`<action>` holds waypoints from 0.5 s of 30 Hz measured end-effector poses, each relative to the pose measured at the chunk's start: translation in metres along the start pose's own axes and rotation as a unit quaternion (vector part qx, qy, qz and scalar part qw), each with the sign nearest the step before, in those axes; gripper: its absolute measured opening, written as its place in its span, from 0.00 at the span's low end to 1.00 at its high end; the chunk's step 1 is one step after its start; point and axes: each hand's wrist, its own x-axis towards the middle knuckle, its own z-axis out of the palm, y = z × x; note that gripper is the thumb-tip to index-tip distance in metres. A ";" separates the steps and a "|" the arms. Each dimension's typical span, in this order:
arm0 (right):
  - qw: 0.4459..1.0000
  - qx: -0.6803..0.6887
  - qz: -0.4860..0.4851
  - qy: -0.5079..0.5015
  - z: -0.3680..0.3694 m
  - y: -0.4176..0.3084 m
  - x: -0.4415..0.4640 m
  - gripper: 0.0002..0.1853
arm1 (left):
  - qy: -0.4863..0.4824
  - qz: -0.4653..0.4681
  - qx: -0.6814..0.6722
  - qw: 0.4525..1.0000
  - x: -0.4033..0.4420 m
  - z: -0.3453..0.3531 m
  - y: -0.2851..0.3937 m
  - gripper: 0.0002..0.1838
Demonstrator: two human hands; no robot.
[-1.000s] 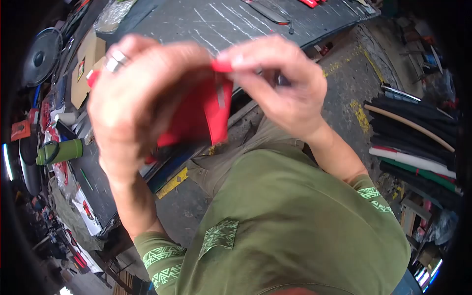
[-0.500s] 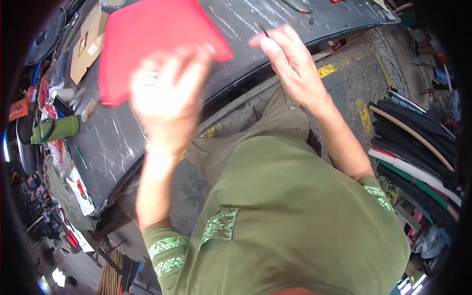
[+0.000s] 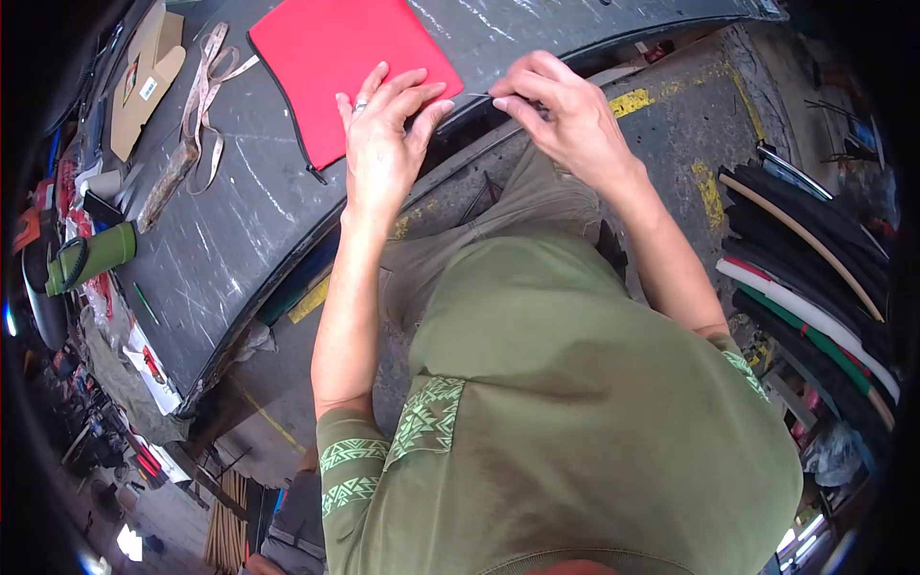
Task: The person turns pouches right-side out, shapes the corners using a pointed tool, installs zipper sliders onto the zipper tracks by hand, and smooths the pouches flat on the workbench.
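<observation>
A red fabric piece point(image 3: 335, 62) lies flat on the dark table point(image 3: 230, 249), with a black edge like a zipper down its left side. My left hand point(image 3: 388, 129) rests on its lower right part, fingers spread. Just right of the fabric, at the table's edge, my right hand point(image 3: 565, 110) has thumb and fingers pinched together. Between the two hands shows a thin dark strand or tip, held in the right fingertips; what it is, I cannot make out.
On the table's left are a measuring tape point(image 3: 203, 105), a cardboard piece point(image 3: 144, 81), a green cylindrical case point(image 3: 94, 259) and a green pen point(image 3: 147, 302). Fabric rolls point(image 3: 815, 249) are stacked at the right. A yellow-marked floor point(image 3: 709, 196) shows beyond the table edge.
The red fabric was held up in both hands, then came down onto the table. My left hand now rests on it; the measuring tape has come into view.
</observation>
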 end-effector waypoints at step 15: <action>0.993 -0.088 -0.054 -0.049 0.012 0.010 0.014 0.07 | 0.022 -0.003 -0.022 1.000 -0.005 0.012 -0.003 0.07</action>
